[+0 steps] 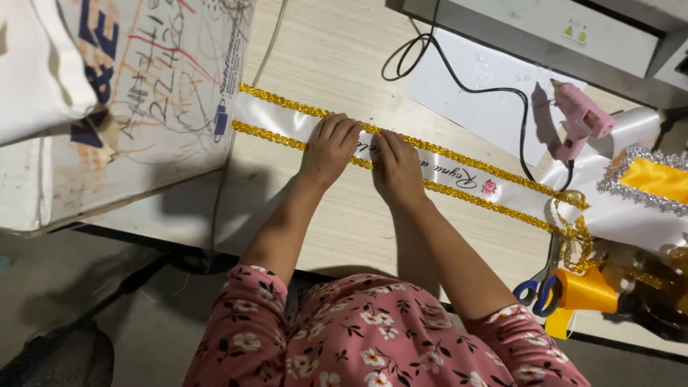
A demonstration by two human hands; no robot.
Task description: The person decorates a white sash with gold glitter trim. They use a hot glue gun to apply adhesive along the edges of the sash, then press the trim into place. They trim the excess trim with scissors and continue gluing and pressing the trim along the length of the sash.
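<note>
**Both hands flat on a white sash with gold trim**

Head view: seen across the middle of the wooden table (337, 222), a long white satin sash (276, 118) edged with gold braid (287, 102) along both sides, running from near the left edge toward the right edge. Left hand (330, 149) and right hand (398, 166) side by side, palms down, fingers stretched out and pressing on the sash, closed around nothing. Near the far right edge, a pink glue gun (579, 117) standing on white paper (487, 97), with a black cable (459, 79). At the near right corner, blue-handled scissors (536, 292) beside yellow ribbon (588, 290). On the left edge, a scribbled white board (158, 86).
</note>
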